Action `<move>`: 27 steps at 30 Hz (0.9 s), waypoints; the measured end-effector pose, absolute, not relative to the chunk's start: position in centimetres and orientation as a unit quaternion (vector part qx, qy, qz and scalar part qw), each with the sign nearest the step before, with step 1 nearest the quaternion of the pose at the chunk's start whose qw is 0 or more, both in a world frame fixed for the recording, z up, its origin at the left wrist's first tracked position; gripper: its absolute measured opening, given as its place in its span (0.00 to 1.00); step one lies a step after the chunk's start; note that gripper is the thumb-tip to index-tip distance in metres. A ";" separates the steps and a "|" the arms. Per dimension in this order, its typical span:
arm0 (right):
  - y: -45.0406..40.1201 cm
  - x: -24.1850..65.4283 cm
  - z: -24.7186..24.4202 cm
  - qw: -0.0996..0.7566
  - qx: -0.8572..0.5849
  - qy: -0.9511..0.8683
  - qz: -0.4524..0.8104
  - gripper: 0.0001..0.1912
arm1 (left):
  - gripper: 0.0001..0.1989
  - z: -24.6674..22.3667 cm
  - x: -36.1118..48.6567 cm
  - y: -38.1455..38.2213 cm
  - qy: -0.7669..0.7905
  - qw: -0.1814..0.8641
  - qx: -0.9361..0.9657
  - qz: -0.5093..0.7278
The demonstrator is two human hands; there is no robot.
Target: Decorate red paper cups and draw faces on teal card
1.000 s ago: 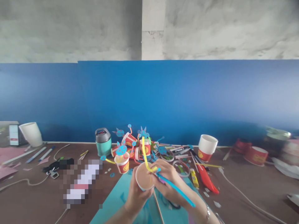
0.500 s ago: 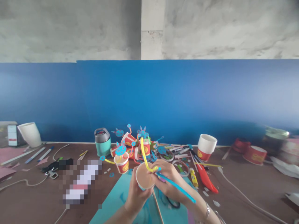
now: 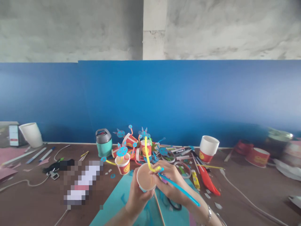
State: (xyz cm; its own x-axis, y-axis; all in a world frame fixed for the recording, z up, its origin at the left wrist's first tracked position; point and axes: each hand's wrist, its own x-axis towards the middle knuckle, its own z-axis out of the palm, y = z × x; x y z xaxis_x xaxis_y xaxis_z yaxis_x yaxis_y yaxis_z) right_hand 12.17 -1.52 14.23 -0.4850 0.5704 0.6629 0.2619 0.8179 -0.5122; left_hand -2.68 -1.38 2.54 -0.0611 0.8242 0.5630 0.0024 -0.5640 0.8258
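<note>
My left hand (image 3: 136, 197) is wrapped round a paper cup (image 3: 145, 179), its open mouth tilted towards me. At the cup's right rim is my right hand (image 3: 172, 180), closed in a pinch on two straws. One is a yellow bendy straw (image 3: 147, 153), which rises above the cup and bends near my fingers. The other, a blue straw (image 3: 184, 192), slants down to the right across the back of that hand. Whether the straws touch each other is unclear. Beneath my hands lies a turquoise sheet (image 3: 113, 205) with a thin wooden stick (image 3: 159, 208) on it.
Several red cups with blue paper faces, including one upright cup (image 3: 123, 168), crowd the area behind my hands. A turquoise flask (image 3: 104, 147) stands left of them. To the right are a glue stick (image 3: 195, 179), a red-handled tool (image 3: 209, 183) and stacked white cups (image 3: 209, 146).
The yellow straw's upper end has swung slightly right and stands more upright. The blue straw's far end has shifted slightly right and down. Both hands keep their hold.
</note>
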 end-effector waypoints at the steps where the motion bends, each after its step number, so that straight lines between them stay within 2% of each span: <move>1: -1.5 12.2 14.2 0.442 -0.243 -0.847 0.169 0.09 | 0.28 2.5 -2.7 -1.4 0.340 0.319 0.606 0.644; 10: -1.4 11.9 13.7 0.401 -0.224 -0.881 0.116 0.10 | 0.27 2.1 -2.7 -1.1 0.334 0.331 0.605 0.643; 21: -1.8 11.8 14.4 0.364 -0.255 -0.886 0.135 0.09 | 0.27 1.8 -2.7 -0.8 0.347 0.316 0.598 0.649; 27: -1.0 11.8 12.3 0.347 -0.249 -0.893 0.140 0.09 | 0.26 1.4 -2.7 -0.8 0.360 0.328 0.593 0.641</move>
